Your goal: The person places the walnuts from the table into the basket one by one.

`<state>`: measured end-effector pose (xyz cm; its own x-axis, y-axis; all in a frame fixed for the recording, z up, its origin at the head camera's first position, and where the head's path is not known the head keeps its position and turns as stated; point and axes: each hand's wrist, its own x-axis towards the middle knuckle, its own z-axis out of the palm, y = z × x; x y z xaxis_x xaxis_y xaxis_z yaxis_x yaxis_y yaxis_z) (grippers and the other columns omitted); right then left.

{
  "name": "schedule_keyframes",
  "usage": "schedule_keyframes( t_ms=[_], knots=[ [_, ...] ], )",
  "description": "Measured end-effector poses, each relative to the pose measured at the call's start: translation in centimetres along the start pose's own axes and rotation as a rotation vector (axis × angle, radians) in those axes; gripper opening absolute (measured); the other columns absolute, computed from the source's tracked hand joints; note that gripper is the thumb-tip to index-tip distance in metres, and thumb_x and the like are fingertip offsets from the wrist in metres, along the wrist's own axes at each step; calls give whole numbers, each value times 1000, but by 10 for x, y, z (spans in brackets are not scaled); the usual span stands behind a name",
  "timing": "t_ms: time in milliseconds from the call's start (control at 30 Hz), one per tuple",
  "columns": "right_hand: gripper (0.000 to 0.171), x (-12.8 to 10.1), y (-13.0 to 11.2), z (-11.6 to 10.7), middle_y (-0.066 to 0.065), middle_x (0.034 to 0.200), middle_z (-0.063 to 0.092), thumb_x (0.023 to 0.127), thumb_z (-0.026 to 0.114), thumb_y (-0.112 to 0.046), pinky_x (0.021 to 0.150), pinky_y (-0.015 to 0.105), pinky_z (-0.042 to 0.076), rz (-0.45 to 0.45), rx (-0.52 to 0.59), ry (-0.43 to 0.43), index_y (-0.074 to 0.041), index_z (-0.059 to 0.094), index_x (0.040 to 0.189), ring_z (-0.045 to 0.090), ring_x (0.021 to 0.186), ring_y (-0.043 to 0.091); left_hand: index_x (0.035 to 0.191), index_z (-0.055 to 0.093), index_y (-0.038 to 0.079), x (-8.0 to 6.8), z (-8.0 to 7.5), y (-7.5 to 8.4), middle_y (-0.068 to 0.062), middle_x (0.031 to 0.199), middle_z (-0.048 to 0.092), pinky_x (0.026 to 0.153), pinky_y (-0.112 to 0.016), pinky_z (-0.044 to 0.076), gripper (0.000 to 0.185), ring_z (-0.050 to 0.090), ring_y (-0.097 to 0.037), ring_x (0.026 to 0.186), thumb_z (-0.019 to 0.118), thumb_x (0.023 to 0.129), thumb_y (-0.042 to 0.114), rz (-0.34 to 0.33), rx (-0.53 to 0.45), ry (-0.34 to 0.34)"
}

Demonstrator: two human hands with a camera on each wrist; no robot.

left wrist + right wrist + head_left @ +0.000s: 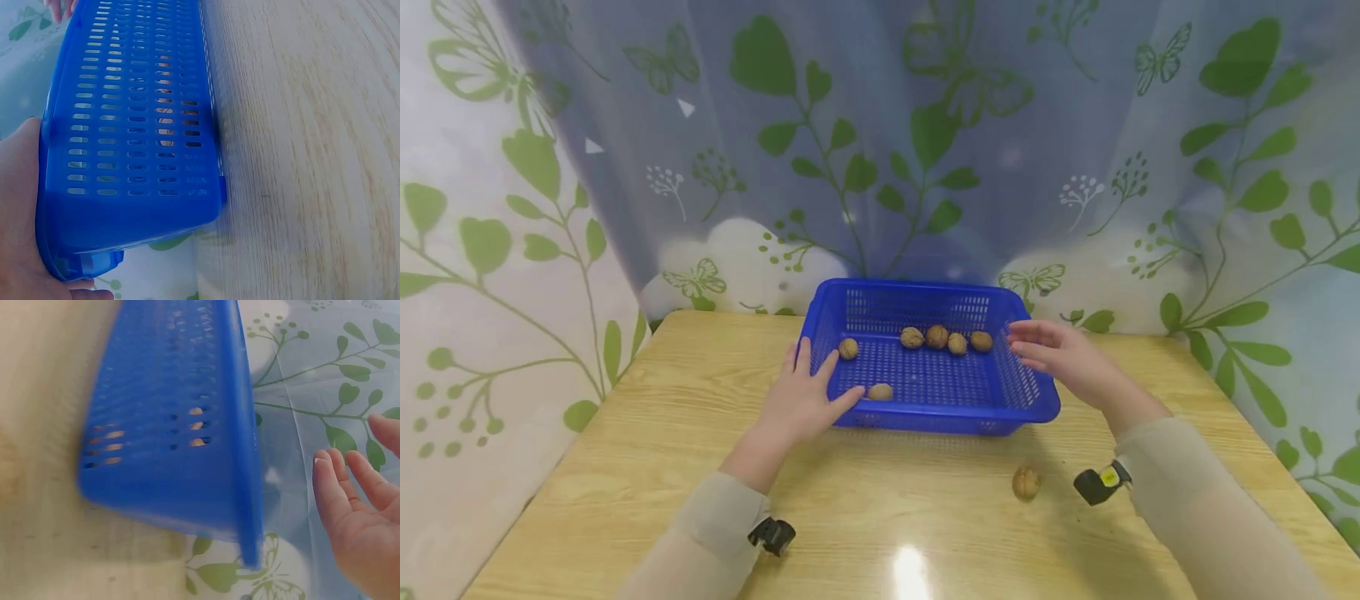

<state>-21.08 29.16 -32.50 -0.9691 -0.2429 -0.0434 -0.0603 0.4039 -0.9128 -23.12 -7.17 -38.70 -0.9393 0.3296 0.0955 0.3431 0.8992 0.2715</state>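
A blue plastic basket (917, 410) with slotted walls stands on the wooden table, with several walnuts (936, 337) inside. Most of these lie in a row near its back wall; one walnut (848, 348) is at the left and another walnut (880, 392) by the front wall. My left hand (801, 400) rests at the basket's front left corner, fingers spread over the rim and thumb along the front edge. Beside the right rim, my right hand (1063, 358) hovers with loosely extended fingers and holds nothing; the right wrist view shows a gap between fingertips (325, 465) and rim.
A single walnut (1026, 482) lies on the table (865, 517) in front of the basket's right part, near the right wrist's camera (1101, 483). Behind the table hangs a curtain (880, 150) printed with leaves and butterflies, close to the basket's back rim.
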Motion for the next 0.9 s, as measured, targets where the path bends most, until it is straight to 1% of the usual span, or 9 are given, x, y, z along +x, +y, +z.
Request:
schedule_keyframes(
  t_ms=[67, 133, 233, 300, 367, 500, 567, 700, 900],
  knots=[
    [59, -13, 7, 2, 24, 140, 37, 96, 54, -27, 96, 26, 40, -4, 7, 4, 7, 32, 139, 42, 125, 27, 147, 30, 11, 0, 1, 1, -29, 150, 4, 104, -56, 25, 81, 1, -43, 138, 34, 89, 68, 0, -1, 4],
    [60, -26, 14, 3, 26, 139, 37, 96, 54, -28, 93, 21, 42, -12, 10, 10, 8, 32, 138, 48, 120, 18, 147, 30, 12, 0, 1, 1, -29, 150, 4, 104, -56, 26, 82, 1, -42, 138, 33, 88, 68, -1, -4, 5],
    [55, -47, 23, 5, 30, 136, 38, 97, 51, -25, 90, 18, 43, -44, 25, 13, 11, 34, 136, 54, 109, 4, 147, 30, 12, 1, 3, 0, -28, 151, 3, 103, -56, 27, 83, -1, -42, 138, 32, 88, 70, -2, -8, 5],
    [52, -59, 29, 7, 30, 134, 41, 98, 50, -24, 89, 17, 43, -47, 22, 6, 10, 37, 134, 55, 105, 1, 147, 30, 12, 2, 5, -2, -28, 151, 3, 103, -55, 27, 84, -1, -42, 138, 31, 87, 71, -4, -4, 9],
    [49, -69, 35, 9, 30, 131, 45, 98, 49, -23, 88, 18, 44, -49, 4, -11, 10, 39, 132, 57, 104, 2, 147, 29, 12, 2, 5, -4, -28, 151, 3, 104, -55, 26, 84, -1, -41, 138, 30, 87, 71, -10, 0, 11],
    [46, -83, 52, 13, 28, 127, 50, 97, 51, -22, 87, 20, 45, 0, -35, -27, 8, 44, 130, 57, 104, 5, 147, 29, 12, 3, 4, -5, -28, 151, 2, 103, -56, 27, 83, -1, -42, 138, 32, 88, 70, -18, 1, 12],
    [45, -86, 60, 15, 27, 127, 51, 96, 53, -23, 86, 21, 45, 29, -51, -22, 7, 45, 130, 57, 104, 5, 147, 29, 12, 2, 3, -5, -28, 151, 2, 102, -57, 28, 82, -1, -42, 138, 33, 89, 69, -19, 0, 14],
    [47, -89, 72, 20, 26, 125, 53, 95, 56, -22, 86, 24, 44, 35, -90, -16, 8, 46, 129, 57, 103, 6, 147, 29, 12, 2, -1, -3, -28, 151, 3, 103, -56, 27, 81, 0, -42, 138, 33, 89, 68, -16, 4, 7],
    [46, -90, 89, 29, 28, 126, 51, 94, 57, -17, 85, 21, 44, 21, -65, -34, 12, 46, 128, 57, 104, 8, 147, 29, 11, 1, 0, -1, -29, 151, 3, 103, -55, 26, 81, 0, -42, 138, 32, 89, 68, -13, 11, -10]
  ],
)
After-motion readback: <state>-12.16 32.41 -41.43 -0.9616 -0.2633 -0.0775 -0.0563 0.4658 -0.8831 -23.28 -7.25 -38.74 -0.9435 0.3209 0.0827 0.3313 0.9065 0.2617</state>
